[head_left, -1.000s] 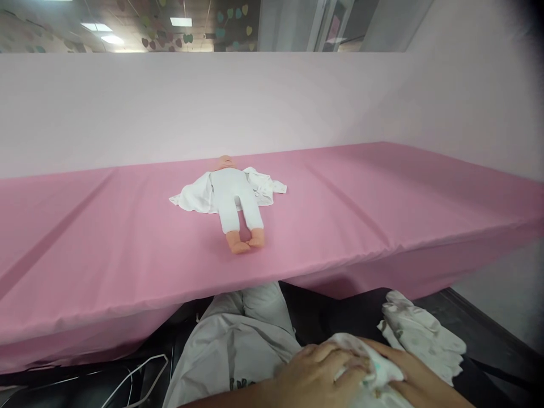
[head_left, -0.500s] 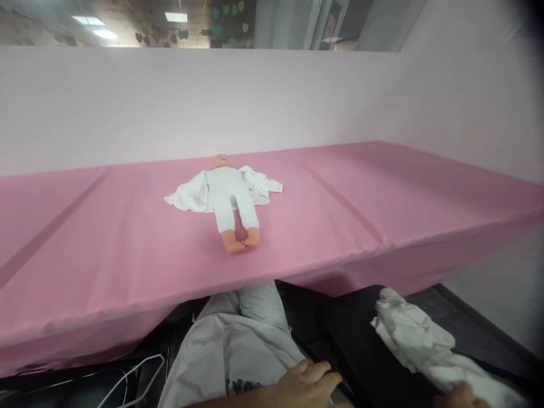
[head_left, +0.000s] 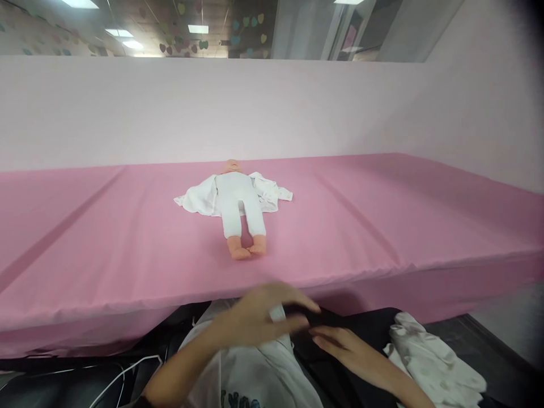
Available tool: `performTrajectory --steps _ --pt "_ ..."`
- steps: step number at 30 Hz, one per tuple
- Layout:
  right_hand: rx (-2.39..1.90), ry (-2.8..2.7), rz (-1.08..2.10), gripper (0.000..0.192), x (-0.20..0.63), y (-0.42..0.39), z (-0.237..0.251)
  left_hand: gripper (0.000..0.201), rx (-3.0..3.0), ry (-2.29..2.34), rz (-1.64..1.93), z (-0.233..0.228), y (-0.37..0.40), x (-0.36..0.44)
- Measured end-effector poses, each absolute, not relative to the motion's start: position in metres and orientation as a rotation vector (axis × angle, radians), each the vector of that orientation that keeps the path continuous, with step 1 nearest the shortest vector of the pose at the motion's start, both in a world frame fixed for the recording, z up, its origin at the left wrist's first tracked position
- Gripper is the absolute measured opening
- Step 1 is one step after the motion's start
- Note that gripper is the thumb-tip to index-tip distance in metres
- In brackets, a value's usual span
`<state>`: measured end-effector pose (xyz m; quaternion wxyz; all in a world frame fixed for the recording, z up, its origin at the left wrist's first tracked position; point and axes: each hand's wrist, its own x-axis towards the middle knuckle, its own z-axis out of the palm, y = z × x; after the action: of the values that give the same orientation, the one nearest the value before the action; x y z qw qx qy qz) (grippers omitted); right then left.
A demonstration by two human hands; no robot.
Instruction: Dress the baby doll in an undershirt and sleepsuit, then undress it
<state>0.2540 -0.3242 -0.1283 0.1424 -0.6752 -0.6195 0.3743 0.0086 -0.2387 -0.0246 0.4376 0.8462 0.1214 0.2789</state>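
A baby doll [head_left: 235,187] lies on its back on the pink-covered table [head_left: 127,255], bare feet toward me. Under its body a small white shirt [head_left: 199,197] is spread, the sleeves reaching out to both sides. Over my lap, just short of the table's front edge, my left hand [head_left: 263,314] is raised with thumb and fingers apart, holding nothing. Close to its fingertips is my right hand [head_left: 342,347], fingers stretched out and also without anything in them. Whether the fingertips of the two hands touch, I cannot tell.
On a black chair [head_left: 369,323] at my right lies a crumpled white cloth [head_left: 437,362]. A white cable [head_left: 127,371] loops at the lower left, over a black seat. Behind the table stands a white wall [head_left: 255,113] with a window above it.
My left hand has lifted from my lap toward the table edge. My right hand has come away from the white cloth, moving left to meet it. The doll stays where it was.
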Motion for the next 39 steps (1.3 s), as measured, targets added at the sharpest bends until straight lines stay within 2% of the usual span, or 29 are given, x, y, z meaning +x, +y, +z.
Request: performTrajectory --steps 3,6,9,10,12,15,17,19,22,24,27,31,36,39 --pt "-1.744 -1.929 1.289 0.055 0.228 -0.296 -0.06 0.017 1.878 0.574 1.18 -0.003 -0.176 -0.009" --pt "-1.48 -2.108 1.312 0.05 0.211 -0.258 -0.01 0.017 1.455 0.86 1.735 -0.004 -0.089 -0.025" --pt "-1.31 -2.244 1.206 0.04 0.195 -0.203 0.014 0.025 1.216 1.261 1.907 -0.02 -0.002 -0.037" --pt "-1.258 -2.271 1.162 0.036 0.188 -0.181 0.017 0.027 1.284 1.403 1.876 -0.027 0.023 -0.04" --pt "-1.198 -2.246 1.141 0.032 0.171 -0.132 0.017 0.032 1.5 1.736 1.593 -0.041 0.061 -0.042" --pt "-1.177 -2.051 0.948 0.025 0.139 -0.054 0.006 0.058 1.6 2.128 1.175 -0.063 0.094 -0.038" --pt "-1.223 -1.894 0.76 0.022 0.116 -0.008 -0.006 0.071 1.684 2.248 1.071 -0.078 0.103 -0.033" --pt "-1.331 -1.906 0.562 0.027 0.095 0.026 -0.02 0.075 1.831 2.327 1.047 -0.092 0.105 -0.031" --pt "-1.529 -2.156 0.048 0.031 0.071 0.055 -0.038 0.064 1.995 2.391 1.015 -0.104 0.105 -0.035" --pt "-1.57 -2.273 -0.139 0.029 0.059 0.066 -0.046 0.053 2.029 2.419 1.004 -0.104 0.105 -0.041" --pt "-1.62 -2.309 -0.161 0.03 0.048 0.08 -0.051 0.04 2.028 2.423 1.054 -0.099 0.104 -0.05" --pt "-1.734 -2.269 -0.163 0.041 0.039 0.096 -0.051 0.021 1.949 2.344 1.144 -0.094 0.098 -0.054" --pt "-1.76 -2.271 -0.125 0.051 0.038 0.102 -0.049 0.024 1.799 2.223 1.38 -0.096 0.091 -0.053" --pt "-1.715 -2.284 -0.052 0.049 0.037 0.107 -0.047 0.025 1.629 2.268 1.44 -0.096 0.091 -0.053"
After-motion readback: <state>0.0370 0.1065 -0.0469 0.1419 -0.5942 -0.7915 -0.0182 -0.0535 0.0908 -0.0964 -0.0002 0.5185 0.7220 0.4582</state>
